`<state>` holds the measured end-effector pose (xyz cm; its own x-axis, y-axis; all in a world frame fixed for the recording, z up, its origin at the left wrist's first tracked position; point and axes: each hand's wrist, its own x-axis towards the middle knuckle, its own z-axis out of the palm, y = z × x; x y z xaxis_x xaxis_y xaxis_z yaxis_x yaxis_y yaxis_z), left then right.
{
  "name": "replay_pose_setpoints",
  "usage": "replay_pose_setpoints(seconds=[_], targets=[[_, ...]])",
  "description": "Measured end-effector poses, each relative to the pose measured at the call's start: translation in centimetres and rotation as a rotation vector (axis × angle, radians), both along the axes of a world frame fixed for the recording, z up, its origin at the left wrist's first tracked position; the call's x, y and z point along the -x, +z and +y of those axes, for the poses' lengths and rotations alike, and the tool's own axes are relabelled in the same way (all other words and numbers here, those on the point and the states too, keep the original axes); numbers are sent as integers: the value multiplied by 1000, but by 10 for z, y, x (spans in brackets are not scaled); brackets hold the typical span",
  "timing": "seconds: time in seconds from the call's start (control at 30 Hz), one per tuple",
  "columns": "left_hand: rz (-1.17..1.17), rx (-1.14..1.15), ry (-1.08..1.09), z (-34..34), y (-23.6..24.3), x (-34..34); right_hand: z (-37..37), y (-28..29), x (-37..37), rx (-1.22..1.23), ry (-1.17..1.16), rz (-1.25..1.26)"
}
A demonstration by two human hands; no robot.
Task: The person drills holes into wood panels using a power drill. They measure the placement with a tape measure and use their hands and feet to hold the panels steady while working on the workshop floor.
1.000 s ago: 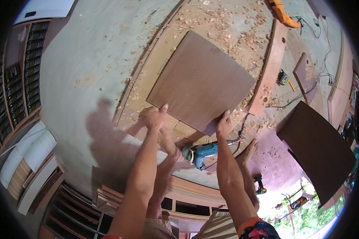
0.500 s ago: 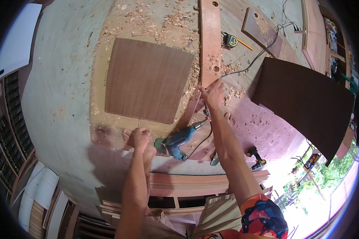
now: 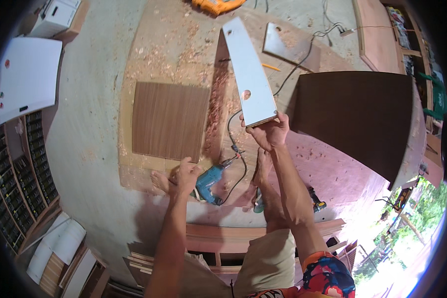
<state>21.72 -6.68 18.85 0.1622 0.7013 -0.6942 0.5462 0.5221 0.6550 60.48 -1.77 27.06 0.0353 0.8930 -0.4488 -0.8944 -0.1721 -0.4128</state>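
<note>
My right hand (image 3: 272, 133) grips the near end of a long narrow board (image 3: 251, 79), which is lifted and tilted up off the floor panel. Its face shows bright white, with a round hole near each end. My left hand (image 3: 187, 176) holds nothing, fingers loosely apart, by my left foot and the near edge of a brown wood-grain panel (image 3: 169, 119). A blue corded power drill (image 3: 211, 183) lies between my feet, just right of my left hand. Its bit points away from me.
Wood shavings (image 3: 156, 59) litter the floor panel. A large dark brown panel (image 3: 352, 119) lies at right. Beyond it are a smaller board with a hole (image 3: 293, 47) and a black cable (image 3: 308, 57). An orange power tool (image 3: 216, 6) lies far off; a cordless drill (image 3: 317, 199) is near my right leg.
My right hand has raised the long board's near end, and its visible face has gone from reddish to bright white. My left hand has shifted slightly right, with its fingers extended.
</note>
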Motion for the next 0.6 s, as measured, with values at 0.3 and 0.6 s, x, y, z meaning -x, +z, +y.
replay_pose_setpoints(seconds=[0.3,0.6], targets=[[-493,137,233,105,204,-194,-70,177,-4,80,-155,108],[12,173,9,42,243,-219,-179,191,102,119,70,-93]])
